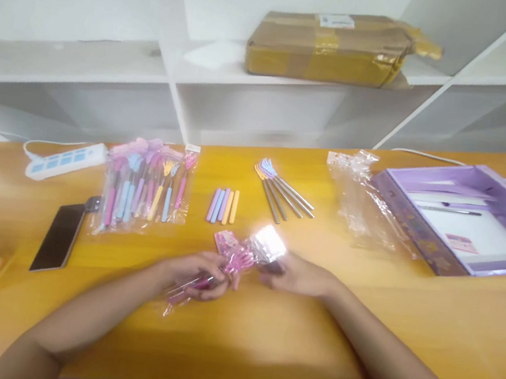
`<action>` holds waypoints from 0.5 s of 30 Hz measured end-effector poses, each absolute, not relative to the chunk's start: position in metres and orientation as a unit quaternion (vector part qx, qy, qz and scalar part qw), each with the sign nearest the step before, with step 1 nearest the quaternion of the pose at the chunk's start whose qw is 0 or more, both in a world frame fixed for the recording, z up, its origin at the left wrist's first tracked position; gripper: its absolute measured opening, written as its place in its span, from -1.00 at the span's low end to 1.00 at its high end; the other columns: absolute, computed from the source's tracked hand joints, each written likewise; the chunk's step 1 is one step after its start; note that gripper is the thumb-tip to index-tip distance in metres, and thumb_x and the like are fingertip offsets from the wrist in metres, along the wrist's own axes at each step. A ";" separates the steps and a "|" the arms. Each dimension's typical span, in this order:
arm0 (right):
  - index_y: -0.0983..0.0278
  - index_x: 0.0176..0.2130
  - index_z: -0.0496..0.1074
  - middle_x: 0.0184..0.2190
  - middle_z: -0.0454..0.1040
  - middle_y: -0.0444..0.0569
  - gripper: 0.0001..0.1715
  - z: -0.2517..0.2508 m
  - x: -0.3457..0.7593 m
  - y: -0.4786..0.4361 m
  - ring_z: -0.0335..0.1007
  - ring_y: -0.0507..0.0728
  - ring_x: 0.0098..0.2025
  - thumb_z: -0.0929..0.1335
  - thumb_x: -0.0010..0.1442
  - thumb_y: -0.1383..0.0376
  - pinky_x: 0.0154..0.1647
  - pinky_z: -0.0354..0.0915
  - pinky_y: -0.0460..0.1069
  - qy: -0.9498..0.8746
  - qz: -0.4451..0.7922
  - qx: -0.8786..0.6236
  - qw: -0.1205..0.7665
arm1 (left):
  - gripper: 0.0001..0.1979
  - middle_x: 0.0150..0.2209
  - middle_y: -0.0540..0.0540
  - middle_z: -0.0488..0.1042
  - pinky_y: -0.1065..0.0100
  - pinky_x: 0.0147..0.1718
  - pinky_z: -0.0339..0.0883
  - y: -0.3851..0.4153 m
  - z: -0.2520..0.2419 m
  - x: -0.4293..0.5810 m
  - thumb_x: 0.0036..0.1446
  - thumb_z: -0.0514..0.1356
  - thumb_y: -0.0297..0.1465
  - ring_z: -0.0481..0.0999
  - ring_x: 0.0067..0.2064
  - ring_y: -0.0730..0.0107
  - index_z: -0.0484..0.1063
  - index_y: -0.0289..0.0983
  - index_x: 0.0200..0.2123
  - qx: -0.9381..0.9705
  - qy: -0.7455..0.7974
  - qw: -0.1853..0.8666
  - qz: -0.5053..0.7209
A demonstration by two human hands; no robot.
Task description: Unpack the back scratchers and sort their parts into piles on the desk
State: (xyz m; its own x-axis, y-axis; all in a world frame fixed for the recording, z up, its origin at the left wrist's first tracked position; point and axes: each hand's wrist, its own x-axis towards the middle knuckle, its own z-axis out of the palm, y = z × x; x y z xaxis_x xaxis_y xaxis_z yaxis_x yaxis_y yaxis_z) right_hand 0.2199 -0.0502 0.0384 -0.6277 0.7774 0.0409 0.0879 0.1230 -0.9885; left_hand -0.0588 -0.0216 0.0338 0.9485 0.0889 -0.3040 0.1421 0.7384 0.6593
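Note:
My left hand point(194, 275) is closed around a pink back-scratcher-like stick in a clear plastic sleeve point(222, 261), low over the yellow table point(258, 338). My right hand point(299, 275) pinches the sleeve's open top end point(268, 243). Behind my hands lie several loose pastel handles point(223, 205) and several metal-stemmed scratchers point(281, 191). A clear bag of packed pastel scratchers point(145, 188) lies to the left.
A dark phone point(58, 237) and a white power strip point(66, 158) lie at the left. A crumpled clear bag point(367, 198) and an open purple box point(470, 214) are at the right. A taped cardboard parcel point(333, 45) sits on the white shelf behind.

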 end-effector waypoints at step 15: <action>0.22 -0.42 0.39 -0.48 0.25 -0.11 -0.40 0.152 0.249 -0.043 0.14 0.05 -0.45 0.32 0.55 -0.08 -0.42 0.10 -0.01 -0.615 0.180 -0.518 0.567 | -0.52 -0.32 -0.09 0.52 0.34 -0.41 0.31 -0.024 0.021 -0.053 0.17 0.43 -0.10 0.48 -0.39 0.35 0.57 -0.27 0.03 0.424 0.056 0.903 -0.041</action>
